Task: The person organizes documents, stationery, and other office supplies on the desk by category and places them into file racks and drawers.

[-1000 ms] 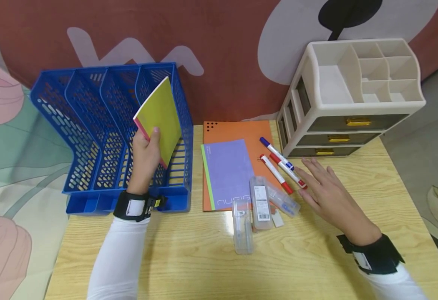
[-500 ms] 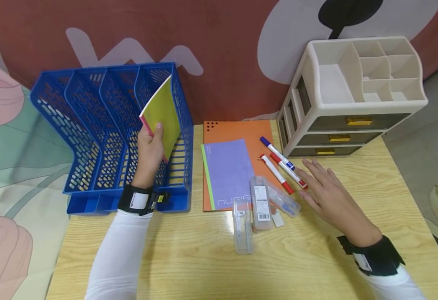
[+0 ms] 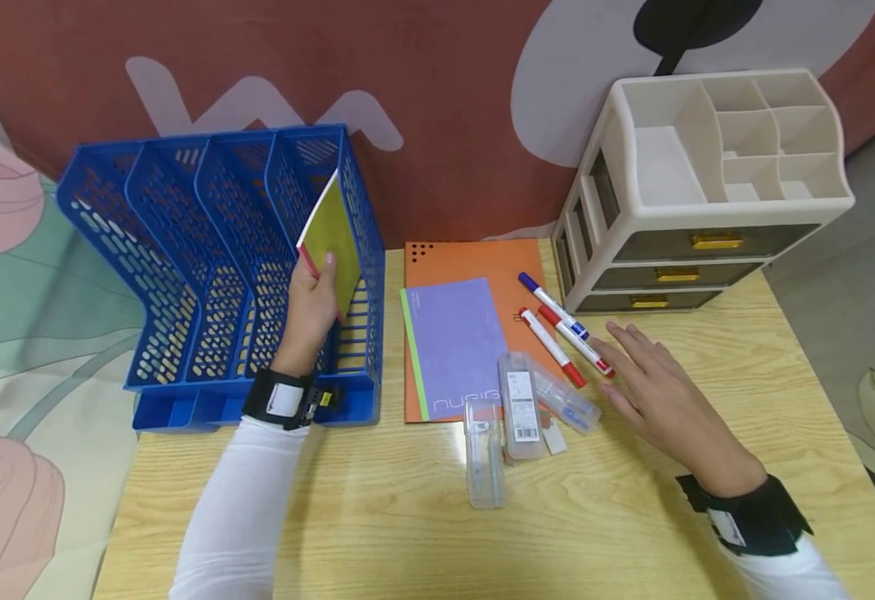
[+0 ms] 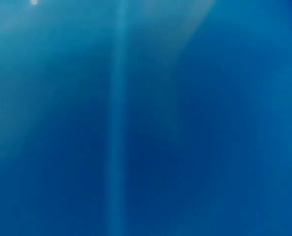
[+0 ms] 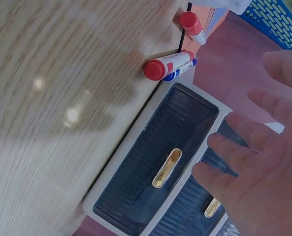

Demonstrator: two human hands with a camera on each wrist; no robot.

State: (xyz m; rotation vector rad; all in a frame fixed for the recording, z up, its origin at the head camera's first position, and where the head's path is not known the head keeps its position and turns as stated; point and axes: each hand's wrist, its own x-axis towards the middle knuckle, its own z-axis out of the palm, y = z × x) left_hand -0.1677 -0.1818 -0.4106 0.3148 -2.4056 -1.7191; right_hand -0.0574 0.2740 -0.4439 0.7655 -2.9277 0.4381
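In the head view my left hand (image 3: 312, 310) grips a yellow notebook (image 3: 336, 237) with a pink spine edge, thumb on its yellow cover. The notebook stands upright inside the rightmost section of a blue file holder (image 3: 366, 333), close along its right wall. The left wrist view is filled by blurred blue plastic. My right hand (image 3: 655, 392) hovers with relaxed, spread fingers beside a red marker (image 3: 576, 343). A second red marker (image 3: 552, 347) and a blue marker (image 3: 553, 304) lie alongside. The right wrist view shows that palm (image 5: 274, 182) holding nothing.
A purple notebook (image 3: 456, 342) lies on an orange folder (image 3: 523, 258). Several clear plastic cases, one a labelled case (image 3: 522, 404), and a white eraser (image 3: 555, 437) sit at their front edge. A white drawer organizer (image 3: 655, 221) stands at the back right.
My left hand has moved right and slightly down, carrying the yellow notebook deeper into the rightmost section of the file holder. My right hand has stayed almost still.
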